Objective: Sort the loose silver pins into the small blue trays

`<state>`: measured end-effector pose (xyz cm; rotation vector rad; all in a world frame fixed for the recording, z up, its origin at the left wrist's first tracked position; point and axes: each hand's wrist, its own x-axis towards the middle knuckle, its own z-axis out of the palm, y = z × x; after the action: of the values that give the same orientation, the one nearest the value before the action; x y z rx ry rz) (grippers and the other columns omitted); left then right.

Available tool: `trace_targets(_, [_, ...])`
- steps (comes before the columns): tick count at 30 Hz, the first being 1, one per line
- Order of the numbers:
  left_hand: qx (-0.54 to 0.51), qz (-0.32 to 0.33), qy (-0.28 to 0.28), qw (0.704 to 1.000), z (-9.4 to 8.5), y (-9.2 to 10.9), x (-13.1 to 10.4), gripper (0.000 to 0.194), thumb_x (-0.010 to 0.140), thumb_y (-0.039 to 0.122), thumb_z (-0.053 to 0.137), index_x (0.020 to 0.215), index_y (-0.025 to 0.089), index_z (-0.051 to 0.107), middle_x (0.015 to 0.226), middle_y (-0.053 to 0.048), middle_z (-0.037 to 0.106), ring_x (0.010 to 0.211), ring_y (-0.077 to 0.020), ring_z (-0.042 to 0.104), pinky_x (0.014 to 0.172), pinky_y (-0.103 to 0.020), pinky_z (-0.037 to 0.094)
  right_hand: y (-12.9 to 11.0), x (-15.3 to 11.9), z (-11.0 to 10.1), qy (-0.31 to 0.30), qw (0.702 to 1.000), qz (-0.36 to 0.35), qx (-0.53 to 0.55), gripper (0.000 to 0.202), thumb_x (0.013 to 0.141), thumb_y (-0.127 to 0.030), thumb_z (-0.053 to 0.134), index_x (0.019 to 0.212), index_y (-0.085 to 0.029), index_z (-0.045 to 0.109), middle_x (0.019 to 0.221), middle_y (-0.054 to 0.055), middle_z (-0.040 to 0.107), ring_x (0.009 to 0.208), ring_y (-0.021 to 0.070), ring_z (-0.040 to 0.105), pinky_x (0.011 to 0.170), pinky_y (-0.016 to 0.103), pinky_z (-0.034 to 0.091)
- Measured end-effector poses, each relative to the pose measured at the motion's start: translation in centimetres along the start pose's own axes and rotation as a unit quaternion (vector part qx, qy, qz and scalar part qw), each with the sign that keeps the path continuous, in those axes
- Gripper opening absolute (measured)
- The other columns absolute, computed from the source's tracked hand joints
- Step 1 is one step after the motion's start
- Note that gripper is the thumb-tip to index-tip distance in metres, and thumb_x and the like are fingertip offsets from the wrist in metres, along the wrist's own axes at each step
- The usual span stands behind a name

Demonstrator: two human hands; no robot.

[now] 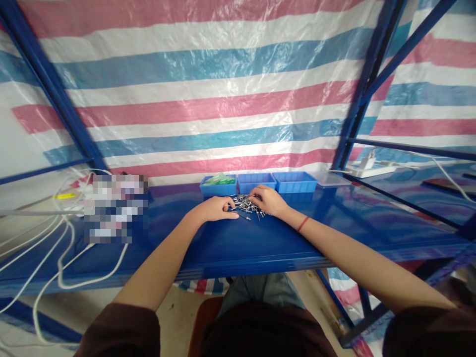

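Centrally, one loose pile of slender metal parts (247,204) is found on the blue table (238,248), directly between two hands; its pieces are overlapped and partly covered by fingers, so a count cannot be given. One left hand (217,209): set at the pile's left edge, thumb and fingers curled and parted; whether a part is gripped cannot be told. One right hand (268,200): laid over the pile's right side, fingers bent downward; anything pinched is hidden beneath them. One red band (303,224) is worn on the right wrist.

Behind the pile, three blue bins are set in a row: a left bin (218,190) (green material (221,179) is contained in it), a middle bin (243,189), partly blocked by the right hand, and a right bin (295,187). Beside the last, one flat transparent piece (334,179) is laid. Farther right, one white power strip (372,170) is placed. At far left, several white cables (74,286) are draped near a pixelated patch (115,210). Behind everything, striped sheeting (223,64) is hung.
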<state>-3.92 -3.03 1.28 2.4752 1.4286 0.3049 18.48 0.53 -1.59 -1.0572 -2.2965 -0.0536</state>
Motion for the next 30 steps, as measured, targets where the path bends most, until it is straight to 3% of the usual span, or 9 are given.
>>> trace_targets(9, [0.057, 0.036, 0.059, 0.996, 1.2, -0.1, 1.1, 0.022, 0.082, 0.030, 0.049, 0.089, 0.017, 0.064, 0.079, -0.003, 0.065, 0.069, -0.0152, 0.058, 0.065, -0.024, 0.040, 0.7, 0.2, 0.3, 0.032, 0.997, 0.058, 0.039, 0.015, 0.079, -0.022, 0.057, 0.090, -0.017, 0.064, 0.082, 0.005, 0.066, 0.071, 0.0162, 0.059, 0.069, 0.028, 0.045])
trace_targets(18, [0.067, 0.056, 0.159, 0.983, 2.5, 0.1, 1.4, 0.021, 0.086, 0.033, 0.044, 0.087, 0.017, 0.057, 0.080, -0.003, 0.059, 0.075, -0.0158, 0.056, 0.070, -0.026, 0.041, 2.3, 0.5, 0.9, 0.095, 0.960, 0.153, 0.216, 0.026, 0.068, -0.032, 0.067, 0.086, -0.015, 0.062, 0.068, 0.002, 0.065, 0.059, 0.0133, 0.059, 0.062, 0.028, 0.048])
trace_targets(20, [0.028, 0.065, 0.147, 0.987, 2.5, 0.5, 1.2, 0.026, 0.086, 0.040, 0.044, 0.091, 0.018, 0.056, 0.077, -0.002, 0.059, 0.071, -0.0147, 0.055, 0.066, -0.026, 0.040, 2.8, 0.6, 0.9, 0.097, 0.949, 0.163, 0.253, 0.027, 0.067, -0.032, 0.068, 0.086, -0.015, 0.061, 0.068, 0.003, 0.066, 0.060, 0.0140, 0.060, 0.062, 0.029, 0.049])
trace_targets(25, [-0.041, 0.119, 0.054, 0.991, 2.6, 1.0, 1.2, 0.037, 0.074, 0.052, 0.057, 0.090, 0.019, 0.055, 0.074, 0.002, 0.056, 0.064, -0.0116, 0.051, 0.060, -0.023, 0.038, 2.8, 0.8, 0.8, 0.120, 0.917, 0.172, 0.338, 0.024, 0.066, -0.025, 0.067, 0.086, -0.015, 0.059, 0.072, 0.005, 0.067, 0.065, 0.0160, 0.063, 0.068, 0.032, 0.051])
trace_targets(30, [-0.036, 0.124, 0.128, 0.983, 3.4, 0.5, 1.7, 0.029, 0.078, 0.046, 0.056, 0.085, 0.018, 0.056, 0.083, -0.002, 0.055, 0.073, -0.0135, 0.052, 0.068, -0.025, 0.042, 2.0, 0.8, 0.5, 0.111, 0.886, 0.153, 0.423, 0.028, 0.064, -0.022, 0.069, 0.089, -0.017, 0.057, 0.078, 0.005, 0.069, 0.072, 0.0162, 0.065, 0.076, 0.034, 0.052])
